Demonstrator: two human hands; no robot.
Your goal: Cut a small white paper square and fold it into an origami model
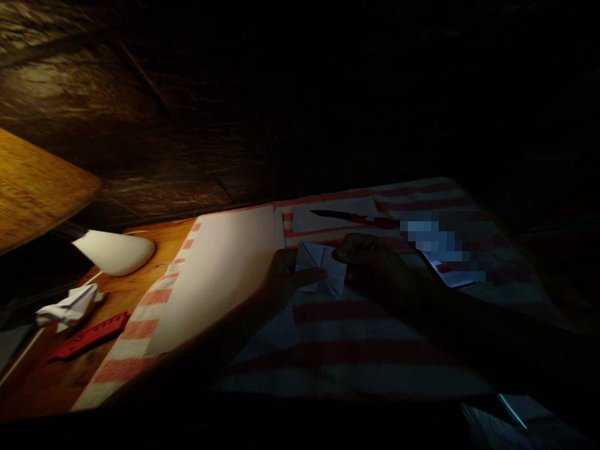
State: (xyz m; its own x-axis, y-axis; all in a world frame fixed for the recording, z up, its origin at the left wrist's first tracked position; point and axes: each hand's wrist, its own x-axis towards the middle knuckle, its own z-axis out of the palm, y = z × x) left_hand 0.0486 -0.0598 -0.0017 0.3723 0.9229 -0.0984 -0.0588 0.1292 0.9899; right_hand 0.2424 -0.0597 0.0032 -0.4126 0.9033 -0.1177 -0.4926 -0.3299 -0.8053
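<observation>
Between my two hands is a small folded white paper [323,265], roughly square, with crease lines running across it. My left hand [288,270] grips its left side, the thumb lying over the front. On the upper right corner, the fingers of my right hand [359,253] are pinched closed. Below the folded paper, a striped red and white cloth [356,350] covers the table. Another white sheet [269,334] lies on the cloth, partly behind my left forearm. Deep shadow hides much of both hands.
A large white paper sheet [220,262] lies left of my hands. Beyond them, a knife [354,217] rests across a smaller sheet [304,220]. A lit screen [457,275] is at right. Left are a lamp base [117,250], crumpled paper [70,306] and a red perforated strip [91,335].
</observation>
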